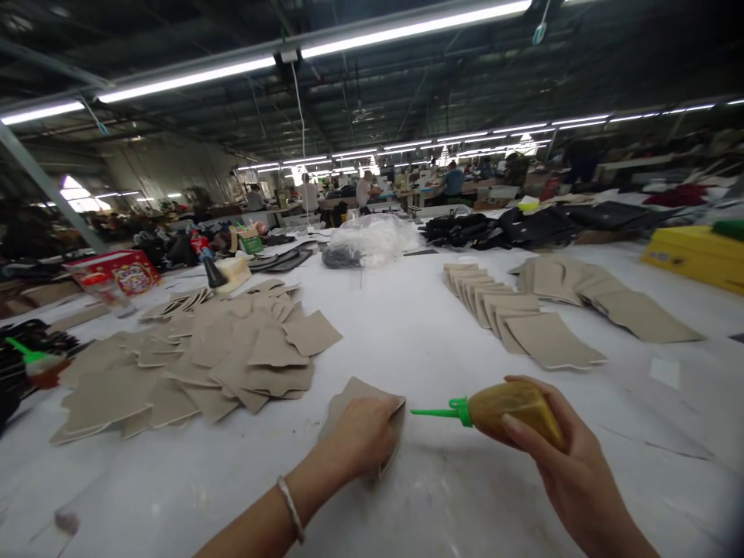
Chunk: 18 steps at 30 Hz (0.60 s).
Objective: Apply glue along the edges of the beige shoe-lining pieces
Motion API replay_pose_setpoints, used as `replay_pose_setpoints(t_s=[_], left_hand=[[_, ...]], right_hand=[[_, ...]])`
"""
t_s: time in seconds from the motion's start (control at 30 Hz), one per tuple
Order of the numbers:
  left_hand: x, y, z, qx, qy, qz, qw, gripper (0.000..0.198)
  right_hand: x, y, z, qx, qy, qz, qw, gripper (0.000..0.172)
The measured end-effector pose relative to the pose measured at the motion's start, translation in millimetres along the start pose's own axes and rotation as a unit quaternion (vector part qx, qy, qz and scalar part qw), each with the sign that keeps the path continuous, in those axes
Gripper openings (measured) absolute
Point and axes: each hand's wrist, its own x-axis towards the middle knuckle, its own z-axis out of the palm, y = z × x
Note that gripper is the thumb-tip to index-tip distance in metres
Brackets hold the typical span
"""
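My right hand (573, 449) is wrapped round a glue bottle (511, 415) of yellowish-brown liquid, lying nearly level. Its green nozzle points left, a little apart from a beige fabric piece (352, 395) on the table. On that piece my left hand (366, 434) is closed, gripping it near its right edge; the fingertips are mostly hidden behind the hand. To the left spreads a loose heap of similar beige pieces (226, 356). Over on the right lie an overlapping row of beige pieces (494, 302) and a fanned stack (616, 294).
A second bottle with a green nozzle (43, 364) stands at the far left. Clear plastic wrapping (377, 236) and black pieces (523, 225) lie at the back of the white table (395, 318). A yellow box (694, 256) sits at right. Several people are in the background.
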Motion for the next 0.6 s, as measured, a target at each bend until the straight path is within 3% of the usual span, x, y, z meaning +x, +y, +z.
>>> replay_pose_setpoints(t_s=[0.23,0.6], left_hand=[[8.0,-3.0,0.6,-0.085,-0.014,0.002,0.996,0.046],[7.0,-4.8,4.2,-0.121,-0.011,0.006,0.993,0.048]], right_hand=[[2.1,8.9,-0.1,-0.162,-0.055,-0.069,0.983,0.053],[11.7,13.4,18.6,-0.249,-0.116,-0.186,0.943,0.050]])
